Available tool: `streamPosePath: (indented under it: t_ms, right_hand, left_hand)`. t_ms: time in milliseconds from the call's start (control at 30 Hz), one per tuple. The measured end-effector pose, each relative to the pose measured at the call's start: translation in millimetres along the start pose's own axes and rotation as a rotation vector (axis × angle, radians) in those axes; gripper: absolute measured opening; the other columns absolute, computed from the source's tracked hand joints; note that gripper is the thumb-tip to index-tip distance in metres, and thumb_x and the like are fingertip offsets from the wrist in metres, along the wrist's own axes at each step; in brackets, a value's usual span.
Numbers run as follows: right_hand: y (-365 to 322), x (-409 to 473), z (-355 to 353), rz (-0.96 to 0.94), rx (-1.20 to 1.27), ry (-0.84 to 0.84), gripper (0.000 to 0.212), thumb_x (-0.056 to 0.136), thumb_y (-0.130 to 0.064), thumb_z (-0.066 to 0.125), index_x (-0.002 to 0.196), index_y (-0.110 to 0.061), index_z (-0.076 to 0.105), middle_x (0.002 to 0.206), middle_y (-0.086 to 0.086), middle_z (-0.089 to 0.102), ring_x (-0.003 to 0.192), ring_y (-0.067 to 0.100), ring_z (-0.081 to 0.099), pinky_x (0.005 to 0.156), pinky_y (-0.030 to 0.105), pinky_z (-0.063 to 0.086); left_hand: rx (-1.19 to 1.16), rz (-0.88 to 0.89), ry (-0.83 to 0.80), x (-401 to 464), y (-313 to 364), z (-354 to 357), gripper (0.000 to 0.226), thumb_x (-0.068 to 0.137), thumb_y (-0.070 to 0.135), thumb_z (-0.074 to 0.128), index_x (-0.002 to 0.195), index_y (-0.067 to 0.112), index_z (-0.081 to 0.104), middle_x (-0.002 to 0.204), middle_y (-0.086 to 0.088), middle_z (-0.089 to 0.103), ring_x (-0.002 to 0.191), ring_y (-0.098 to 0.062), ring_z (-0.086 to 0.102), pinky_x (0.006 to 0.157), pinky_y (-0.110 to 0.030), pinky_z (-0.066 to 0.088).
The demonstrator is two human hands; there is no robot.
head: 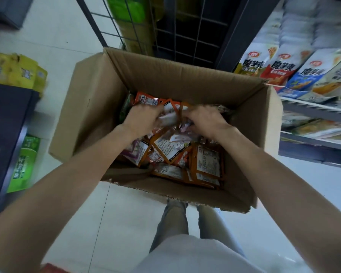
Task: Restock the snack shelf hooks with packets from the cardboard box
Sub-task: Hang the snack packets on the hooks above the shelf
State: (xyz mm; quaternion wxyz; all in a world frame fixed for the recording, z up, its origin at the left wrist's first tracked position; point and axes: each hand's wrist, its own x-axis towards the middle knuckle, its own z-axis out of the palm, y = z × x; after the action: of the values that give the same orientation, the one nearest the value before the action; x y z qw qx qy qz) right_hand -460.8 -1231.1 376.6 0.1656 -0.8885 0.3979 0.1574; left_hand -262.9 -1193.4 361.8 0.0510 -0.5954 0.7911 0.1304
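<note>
Item: cardboard box, open-topped, stood on the floor at the person's feet, flaps up. Contents: loose heap of orange packets, lying flat and overlapping, thickest at near right. Judged light, thin, pliant and slick-filmed; liable to slide from a bundle; best taken by the top edge. Left hand and right hand, mid-box, fingers curled down, together gripped a bunch of packets. Far: wire grid rack; stocked shelves at right.
</note>
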Motion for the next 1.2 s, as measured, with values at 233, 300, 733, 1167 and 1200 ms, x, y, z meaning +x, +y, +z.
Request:
streamPosePath:
  t_ms: [233,300,733,1167,1200]
  right_hand:
    - [1.3,-115.4,-61.1,0.246,0.998,0.723,0.023,0.077,-0.020,0.078,0.096,-0.024,0.064,0.093,-0.016,0.064,0.084,-0.009,0.062,0.073,0.009,0.047]
    - [0.2,-134.5,-74.6,0.283,1.414,0.786,0.035,0.070,-0.027,0.082,0.098,-0.024,0.062,0.097,-0.007,0.069,0.089,0.006,0.067,0.076,0.025,0.054]
    - [38.5,-213.4,-92.2,0.472,1.518,0.960,0.020,0.082,-0.012,0.074,0.095,-0.017,0.060,0.081,-0.007,0.071,0.072,0.009,0.066,0.060,0.027,0.053]
    - [162.3,-373.3,-58.7,0.631,1.100,1.212,0.052,0.076,-0.027,0.080,0.113,-0.025,0.045,0.091,-0.007,0.064,0.075,0.000,0.061,0.063,0.015,0.046]
    - [173.2,-391.4,-56.2,0.596,1.025,1.171,0.058,0.076,-0.027,0.080,0.120,-0.028,0.043,0.091,-0.007,0.066,0.072,0.002,0.062,0.062,0.017,0.047]
  left_hand:
    - [-0.708,-0.373,0.312,-32.5,10.2,-83.2,0.038,0.092,0.035,0.059,0.122,0.014,0.050,0.110,0.004,0.065,0.102,-0.019,0.063,0.075,-0.019,0.044]
    - [-0.886,-0.362,0.369,-42.7,27.6,-103.3,0.031,0.095,0.029,0.055,0.122,0.013,0.052,0.104,0.013,0.060,0.091,0.005,0.062,0.066,-0.002,0.041]
    - [-1.178,-0.115,0.342,-41.6,151.0,-157.2,0.034,0.082,0.029,0.069,0.113,0.025,0.055,0.106,0.011,0.068,0.096,-0.002,0.066,0.083,-0.021,0.053]
    - [-1.256,-0.161,0.480,-11.6,400.3,-141.9,0.059,0.070,0.044,0.073,0.119,0.015,0.059,0.105,0.011,0.069,0.103,-0.004,0.063,0.098,-0.032,0.047]
    - [-1.250,-0.165,0.484,-8.6,418.5,-141.8,0.056,0.070,0.041,0.074,0.118,0.017,0.059,0.102,0.014,0.069,0.100,0.000,0.063,0.095,-0.027,0.047]
